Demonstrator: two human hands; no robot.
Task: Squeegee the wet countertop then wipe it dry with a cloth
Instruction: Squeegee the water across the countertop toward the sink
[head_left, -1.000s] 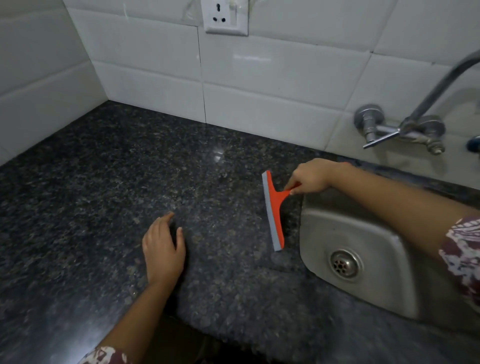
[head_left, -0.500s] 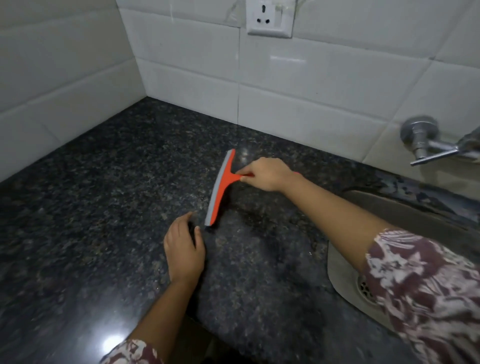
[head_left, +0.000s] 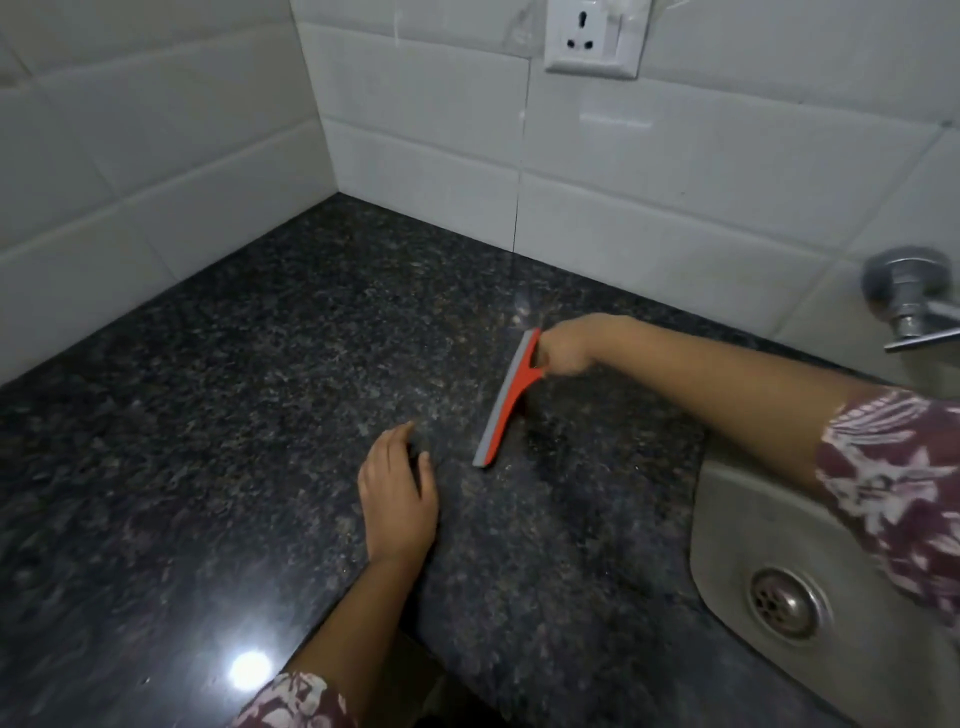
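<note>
Home kitchen: granite countertop (head_left: 208, 415), steel sink (head_left: 737, 519), wall tap (head_left: 906, 296), tiled backsplash (head_left: 675, 197), socket (head_left: 592, 36).

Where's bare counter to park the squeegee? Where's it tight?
Widest bare patch: countertop between the tiled corner and the left hand. Another strip along the back wall below the socket. Tight: the gap between left hand and squeegee, which the right hand grips, and the stretch toward the sink, crossed by the right arm.

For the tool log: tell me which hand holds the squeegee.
The right hand, fingers curled round the handle of the orange squeegee. The left hand holds nothing; it rests flat on the countertop, apart from the blade.
</note>
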